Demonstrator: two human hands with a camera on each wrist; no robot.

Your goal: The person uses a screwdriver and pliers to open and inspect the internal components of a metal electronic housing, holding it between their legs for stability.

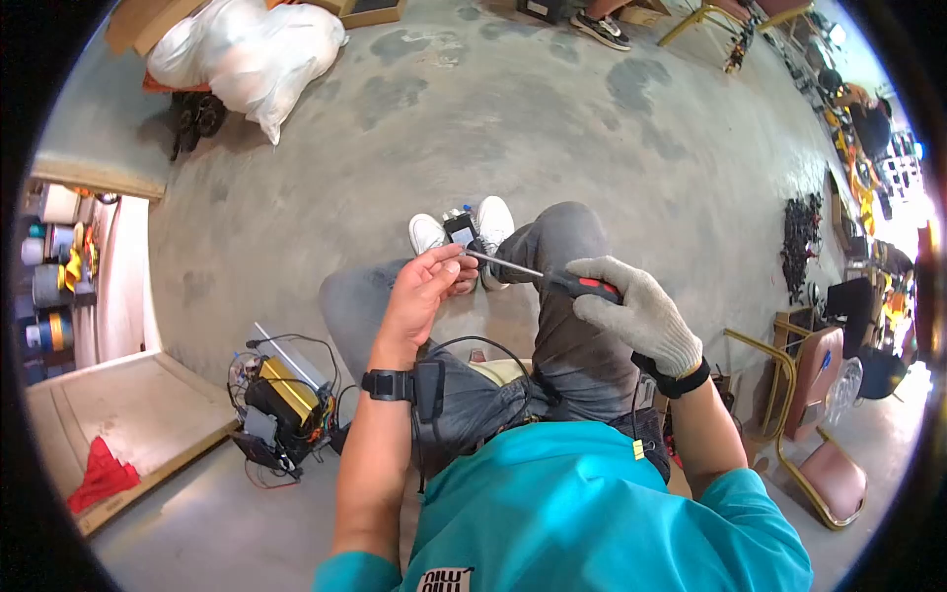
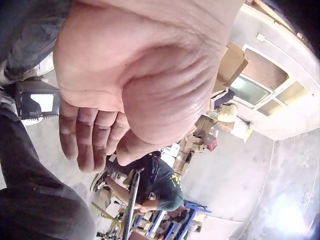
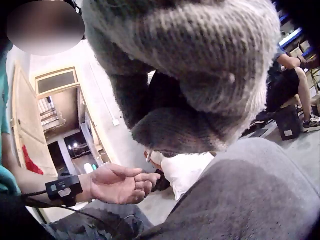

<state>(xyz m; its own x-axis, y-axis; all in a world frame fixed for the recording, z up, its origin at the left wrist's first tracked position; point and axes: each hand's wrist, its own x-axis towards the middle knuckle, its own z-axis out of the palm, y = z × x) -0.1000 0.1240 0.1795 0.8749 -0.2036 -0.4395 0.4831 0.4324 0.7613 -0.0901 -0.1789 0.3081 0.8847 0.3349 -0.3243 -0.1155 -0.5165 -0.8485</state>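
Note:
My gloved right hand (image 1: 636, 306) grips a screwdriver by its red and black handle (image 1: 594, 288). The metal shaft (image 1: 508, 264) points left across my lap, its tip right by the fingertips of my bare left hand (image 1: 419, 296). In the left wrist view the left hand (image 2: 135, 85) has loosely bent fingers and thumb, and the screwdriver shaft (image 2: 131, 205) stands beside the thumb with a small dark bit at its end. The right wrist view shows the knitted glove (image 3: 200, 75) curled, hiding most of the tool. A black box with a white label (image 1: 461, 231) lies between my shoes.
A yellow-cased device with tangled wires (image 1: 281, 400) sits on the floor at left, beside a wooden panel (image 1: 148, 414) with a red cloth (image 1: 104, 477). White bags (image 1: 247, 59) lie at the far left. Chairs (image 1: 814, 395) stand at right. Another person (image 2: 160, 185) is across the room.

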